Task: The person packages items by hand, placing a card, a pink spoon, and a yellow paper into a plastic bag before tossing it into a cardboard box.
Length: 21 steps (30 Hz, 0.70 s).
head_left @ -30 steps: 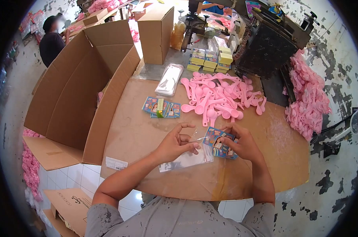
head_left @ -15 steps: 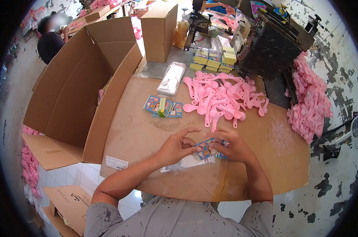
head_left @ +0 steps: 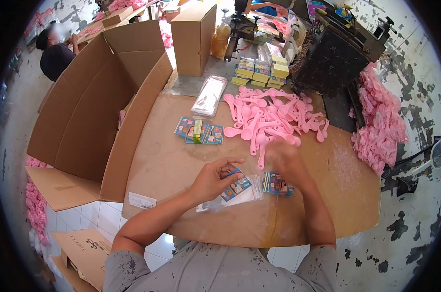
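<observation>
My left hand (head_left: 217,178) pinches a small blue printed card (head_left: 236,187) over some clear plastic bags (head_left: 254,191) near the front of the table. My right hand (head_left: 281,155), smeared by motion, is at the front edge of the pile of pink spoons (head_left: 274,117); whether it holds anything I cannot make out. Below it a stack of blue cards (head_left: 278,185) lies on the cardboard-covered table. Farther back, a banded bundle of blue cards (head_left: 199,130) sits left of the spoons.
A large open carton (head_left: 89,112) stands at the left, a tall box (head_left: 193,41) behind. Stacked card bundles (head_left: 260,72) and a dark machine (head_left: 330,61) are at the back. Clear packets (head_left: 209,96) lie behind the banded bundle. Another person (head_left: 57,56) is at the far left.
My right hand has left the cards and moved up to the spoons. My left hand still holds a card, now tilted over the bags. The stack of blue cards has come into view.
</observation>
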Each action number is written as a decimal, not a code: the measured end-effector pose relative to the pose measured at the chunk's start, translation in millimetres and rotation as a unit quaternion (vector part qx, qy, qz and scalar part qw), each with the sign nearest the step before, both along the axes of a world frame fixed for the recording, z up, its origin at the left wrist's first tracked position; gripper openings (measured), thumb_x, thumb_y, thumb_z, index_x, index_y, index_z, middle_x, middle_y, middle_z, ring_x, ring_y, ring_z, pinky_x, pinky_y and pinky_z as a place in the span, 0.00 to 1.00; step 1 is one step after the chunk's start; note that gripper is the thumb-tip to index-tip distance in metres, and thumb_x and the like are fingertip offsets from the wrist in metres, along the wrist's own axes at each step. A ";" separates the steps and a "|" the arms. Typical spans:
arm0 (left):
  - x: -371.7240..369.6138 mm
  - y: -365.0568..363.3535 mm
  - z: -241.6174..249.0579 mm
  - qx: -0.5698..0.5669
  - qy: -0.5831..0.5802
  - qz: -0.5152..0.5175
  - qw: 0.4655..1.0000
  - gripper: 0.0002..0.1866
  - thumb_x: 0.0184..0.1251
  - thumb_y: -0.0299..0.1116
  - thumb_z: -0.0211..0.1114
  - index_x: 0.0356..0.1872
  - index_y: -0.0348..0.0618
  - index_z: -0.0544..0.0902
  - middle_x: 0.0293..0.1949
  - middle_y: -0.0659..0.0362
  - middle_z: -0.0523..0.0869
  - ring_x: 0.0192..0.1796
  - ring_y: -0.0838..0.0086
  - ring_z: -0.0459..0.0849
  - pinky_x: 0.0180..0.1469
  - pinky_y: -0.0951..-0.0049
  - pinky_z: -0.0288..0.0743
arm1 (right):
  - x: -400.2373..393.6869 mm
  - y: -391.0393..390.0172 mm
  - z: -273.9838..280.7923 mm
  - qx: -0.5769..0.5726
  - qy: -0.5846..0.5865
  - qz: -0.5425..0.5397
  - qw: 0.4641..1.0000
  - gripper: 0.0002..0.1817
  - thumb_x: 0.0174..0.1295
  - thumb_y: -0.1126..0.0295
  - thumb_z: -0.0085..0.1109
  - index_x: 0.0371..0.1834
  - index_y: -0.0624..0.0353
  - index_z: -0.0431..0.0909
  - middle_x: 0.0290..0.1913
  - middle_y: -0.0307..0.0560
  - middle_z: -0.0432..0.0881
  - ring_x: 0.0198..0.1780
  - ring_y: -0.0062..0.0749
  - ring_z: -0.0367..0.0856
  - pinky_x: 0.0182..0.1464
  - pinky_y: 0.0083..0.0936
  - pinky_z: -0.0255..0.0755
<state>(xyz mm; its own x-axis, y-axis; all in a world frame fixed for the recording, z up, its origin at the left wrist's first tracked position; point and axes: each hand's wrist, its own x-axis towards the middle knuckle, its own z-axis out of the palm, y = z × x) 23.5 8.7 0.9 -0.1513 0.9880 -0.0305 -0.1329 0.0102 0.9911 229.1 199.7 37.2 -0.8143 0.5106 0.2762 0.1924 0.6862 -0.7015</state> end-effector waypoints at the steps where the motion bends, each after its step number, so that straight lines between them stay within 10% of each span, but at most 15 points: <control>1: -0.2 -0.1 4.0 -0.010 -0.017 0.001 1.000 0.20 0.77 0.25 0.70 0.66 0.35 0.80 0.47 0.56 0.92 0.47 0.80 0.90 0.46 0.79 0.83 | -0.6 17.6 -4.4 0.119 -0.017 -0.080 0.990 0.11 0.68 0.71 0.65 0.49 0.64 0.86 0.52 0.52 0.84 0.58 0.47 0.83 0.62 0.42 0.75; 5: -3.7 3.2 -8.8 -0.022 -0.057 -0.002 0.998 0.17 0.79 0.27 0.69 0.64 0.37 0.83 0.48 0.58 0.92 0.50 0.83 0.87 0.50 0.78 0.83 | 9.9 54.6 -19.8 0.256 -0.088 -0.120 0.955 0.14 0.64 0.73 0.66 0.52 0.60 0.85 0.50 0.52 0.84 0.58 0.51 0.81 0.63 0.46 0.74; 11: -6.2 2.0 -5.1 -0.051 -0.048 -0.042 0.997 0.14 0.81 0.29 0.67 0.61 0.35 0.83 0.49 0.59 0.92 0.50 0.84 0.86 0.51 0.77 0.82 | 9.9 34.9 -7.5 0.121 -0.173 -0.114 0.971 0.18 0.62 0.70 0.69 0.56 0.58 0.83 0.49 0.51 0.84 0.57 0.49 0.81 0.63 0.47 0.73; 17: -1.0 1.3 -5.0 -0.039 -0.036 -0.040 0.998 0.14 0.81 0.30 0.68 0.60 0.36 0.83 0.45 0.61 0.92 0.45 0.85 0.87 0.46 0.79 0.82 | 5.7 31.9 -25.6 0.327 -0.142 -0.109 0.928 0.17 0.63 0.67 0.69 0.53 0.60 0.84 0.46 0.52 0.83 0.50 0.50 0.82 0.59 0.46 0.75; 21: -2.5 2.4 -12.4 -0.029 -0.028 -0.037 0.999 0.13 0.81 0.29 0.67 0.60 0.36 0.83 0.45 0.61 0.92 0.46 0.84 0.87 0.46 0.79 0.82 | 7.9 31.8 -19.5 0.234 -0.122 -0.120 0.957 0.13 0.62 0.69 0.70 0.49 0.61 0.85 0.42 0.51 0.83 0.46 0.51 0.83 0.57 0.44 0.76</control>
<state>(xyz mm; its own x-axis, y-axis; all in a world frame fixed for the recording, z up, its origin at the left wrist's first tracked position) 21.0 11.1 -11.6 -0.0755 0.9927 -0.0940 -0.1840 0.0788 0.9798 237.0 231.5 17.7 -0.7578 0.5584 0.3374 0.5028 0.8294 -0.2435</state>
